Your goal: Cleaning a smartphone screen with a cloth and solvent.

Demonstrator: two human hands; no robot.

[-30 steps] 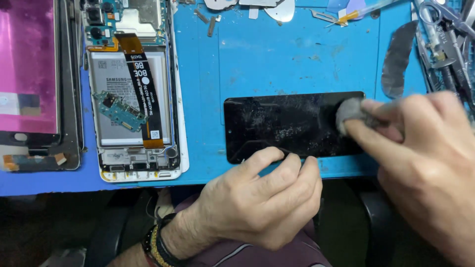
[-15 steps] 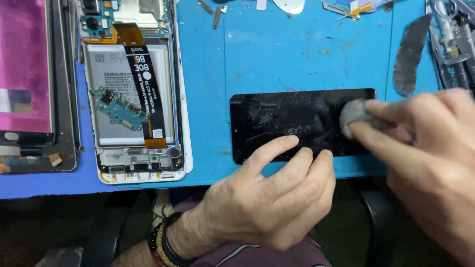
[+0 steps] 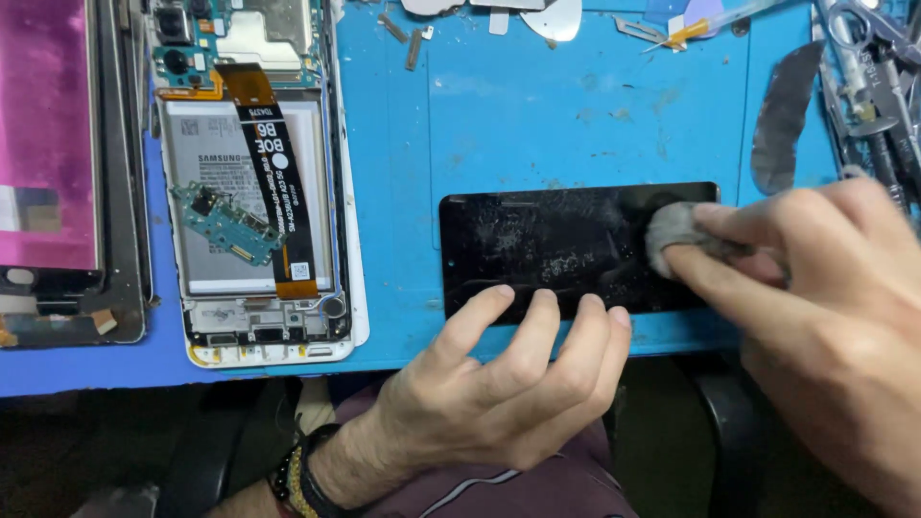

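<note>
A black glass phone panel (image 3: 556, 245), smeared with pale residue, lies flat on the blue work mat (image 3: 576, 105). My left hand (image 3: 508, 384) rests at the mat's near edge with three fingertips pressing on the panel's lower rim. My right hand (image 3: 815, 288) pinches a small grey wad of cloth (image 3: 676, 230) against the panel's right end.
An opened phone body (image 3: 254, 182) with battery, flex cable and a loose small green board lies at the left. A detached display (image 3: 48, 134) with a pink sheen sits at the far left. Tweezers and metal tools (image 3: 863, 86) crowd the right back; small parts litter the far edge.
The cloth in my right hand has shifted slightly along the right end of the panel. My left fingers stay pressed on the lower rim.
</note>
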